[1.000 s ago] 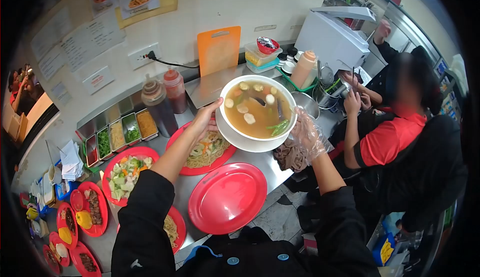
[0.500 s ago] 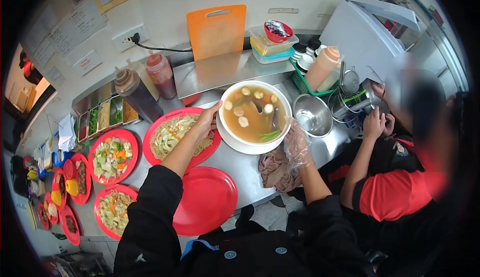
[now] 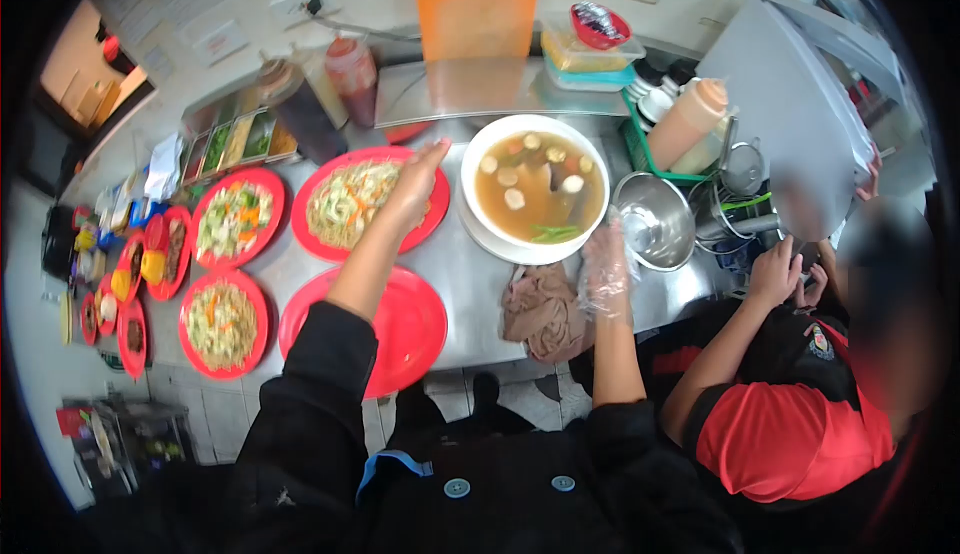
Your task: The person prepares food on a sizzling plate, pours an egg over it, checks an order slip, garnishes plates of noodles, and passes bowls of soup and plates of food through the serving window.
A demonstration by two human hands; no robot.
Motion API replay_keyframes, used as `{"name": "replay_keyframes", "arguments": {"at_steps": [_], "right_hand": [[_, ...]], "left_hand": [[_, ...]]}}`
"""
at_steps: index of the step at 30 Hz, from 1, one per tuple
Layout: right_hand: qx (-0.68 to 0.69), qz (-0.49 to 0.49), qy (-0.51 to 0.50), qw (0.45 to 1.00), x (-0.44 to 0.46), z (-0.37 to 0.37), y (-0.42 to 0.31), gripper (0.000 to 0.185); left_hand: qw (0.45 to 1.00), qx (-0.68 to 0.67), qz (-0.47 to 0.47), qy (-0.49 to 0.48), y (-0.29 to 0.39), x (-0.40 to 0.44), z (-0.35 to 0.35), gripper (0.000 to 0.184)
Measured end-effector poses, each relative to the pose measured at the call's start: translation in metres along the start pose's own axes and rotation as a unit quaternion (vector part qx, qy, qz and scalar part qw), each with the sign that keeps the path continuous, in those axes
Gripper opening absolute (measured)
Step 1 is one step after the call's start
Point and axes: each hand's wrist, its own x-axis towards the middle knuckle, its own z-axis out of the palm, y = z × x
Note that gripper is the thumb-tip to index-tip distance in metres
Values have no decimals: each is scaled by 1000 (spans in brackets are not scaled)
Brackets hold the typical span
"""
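A white bowl of brothy soup (image 3: 540, 189) with vegetables stands on a white plate (image 3: 482, 237) on the steel counter. My left hand (image 3: 418, 186) is off the bowl, to its left, with fingers stretched out above the right side of a red plate of noodles (image 3: 345, 204). My right hand (image 3: 606, 266), in a clear plastic glove, is beside the bowl's lower right rim, fingers extended; whether it touches the rim is unclear. Below the bowl lies a crumpled brown cloth (image 3: 548, 314). A bare red plate (image 3: 405, 329) lies under my left forearm.
Right of the bowl sit a steel mixing bowl (image 3: 655, 222) and a green basket (image 3: 640, 144) with bottles. More filled red plates (image 3: 262, 329) stand left, sauce bottles (image 3: 352, 84) behind. A co-worker in a red and black shirt (image 3: 790, 439) is close on my right.
My left hand has let go of the soup bowl and drawn away left. My right hand has slid to the bowl's lower right edge. The whole view has shifted.
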Motion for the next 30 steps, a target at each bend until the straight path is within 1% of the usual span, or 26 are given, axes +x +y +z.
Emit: {"name": "replay_keyframes", "arguments": {"at_steps": [1,2,3,4,5,6,7,8,9,10,11,12,13,14,15,17,18,21,23,24,25,27,28,30], "right_hand": [[-4,21,-3,1000,-17,-5,1,40],[-166,-31,47,985,-38,-6,-2,40],[-323,-89,85,938,-55,-7,-2,40],[-408,-173,79,893,-67,-21,25,42],[-409,-166,61,895,-85,-4,23,42],[-602,-210,-54,769,-106,23,7,44],[-751,-249,-165,589,-120,38,-1,47],[-749,-252,-178,586,-125,34,3,47],[-772,-241,-189,557,-127,28,10,52],[-793,-233,-198,527,-130,26,14,57],[-789,-240,-207,526,-135,24,15,57],[-778,-240,-252,522,-143,20,15,56],[-766,-241,-299,516,-148,18,15,56],[-705,-270,-354,552,-151,21,10,47],[-701,-277,-368,544,-155,30,1,47],[-667,-92,-407,617,-161,49,-13,38],[-558,11,-394,730,-162,47,-8,45],[-620,60,-382,683,-144,41,0,53],[-682,-170,-351,619,-150,55,15,58],[-741,-174,-383,524,-166,98,15,62],[-742,-174,-385,520,-167,89,24,62],[-771,-245,-375,452,-166,68,39,64],[-773,-220,-381,458,-163,67,41,64],[-780,-213,-364,462,-166,69,43,64]], "left_hand": [[999,-37,22,-12,18,-46,-12,56],[992,12,7,-124,45,-103,-24,54],[971,58,-6,-233,57,-157,-39,51],[947,-1,-126,-297,38,-200,-55,49],[869,4,-251,-427,13,-227,-72,47],[838,63,-319,-438,-12,-258,-74,44],[817,119,-368,-428,-60,-279,-86,42],[809,189,-367,-418,-134,-293,-118,38],[816,183,-364,-410,-175,-284,-124,38],[921,70,-329,-198,-207,-270,-129,35],[950,-60,-303,43,-222,-260,-137,32],[934,-165,-194,250,-237,-250,-146,30],[886,-232,-147,372,-245,-240,-159,30],[841,-267,-132,452,-251,-231,-177,30],[805,-290,-120,504,-258,-225,-194,30],[759,-312,-104,562,-269,-216,-229,30],[741,-318,-98,583,-272,-211,-247,30],[711,-325,-73,619,-283,-194,-296,30],[704,-322,-54,631,-293,-180,-327,30],[700,-321,-46,636,-300,-175,-342,30],[699,-320,-35,639,-305,-168,-355,30],[699,-316,-1,642,-313,-157,-376,30],[701,-311,16,642,-318,-154,-383,30],[711,-293,60,637,-324,-151,-393,30]]}}
